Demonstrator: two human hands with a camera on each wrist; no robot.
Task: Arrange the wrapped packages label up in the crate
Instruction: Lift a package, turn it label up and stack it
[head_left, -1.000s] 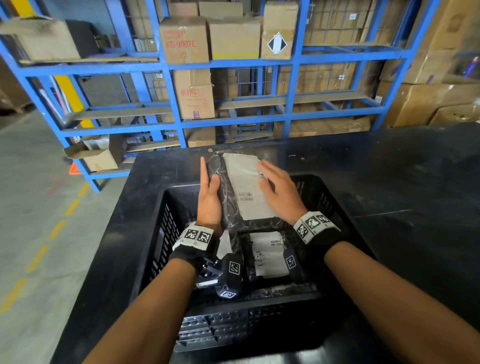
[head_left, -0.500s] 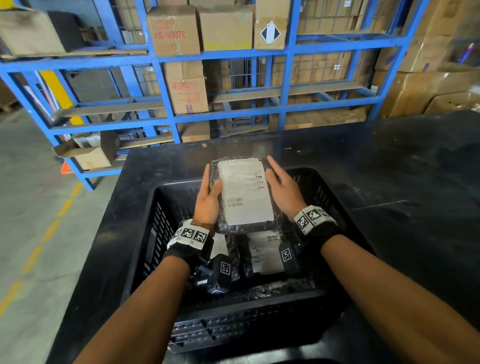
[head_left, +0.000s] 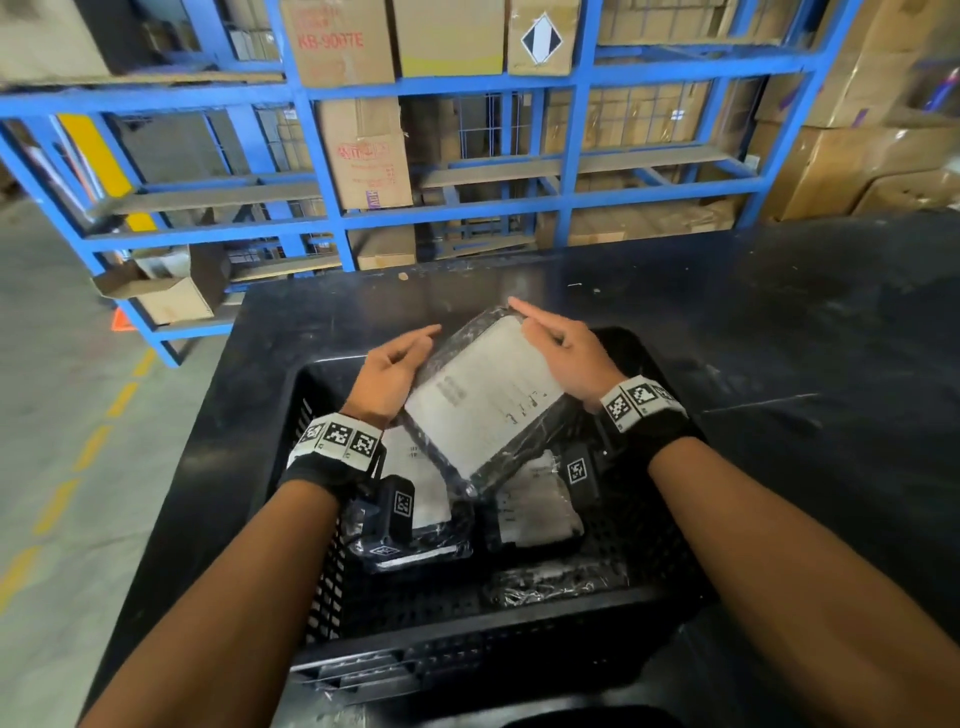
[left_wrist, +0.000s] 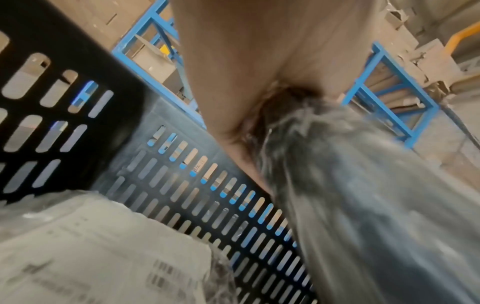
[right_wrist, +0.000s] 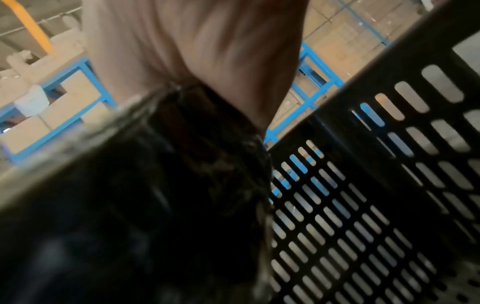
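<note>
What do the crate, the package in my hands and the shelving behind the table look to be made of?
The crate: black moulded plastic, matte, judging by its regular slotted walls. The package: something dark wrapped in clear, shiny, crinkled plastic film, with a white paper-looking printed label on top; the contents cannot be told. The shelving: most likely metal painted blue, with bare boards as shelves.

This is a warehouse: blue steel racking (head_left: 332, 171) stacked with cardboard cartons (head_left: 363, 150) stands behind a black packing table (head_left: 779, 322), beside a concrete floor (head_left: 47, 364) with yellow dashed lane markings (head_left: 93, 447).
</note>
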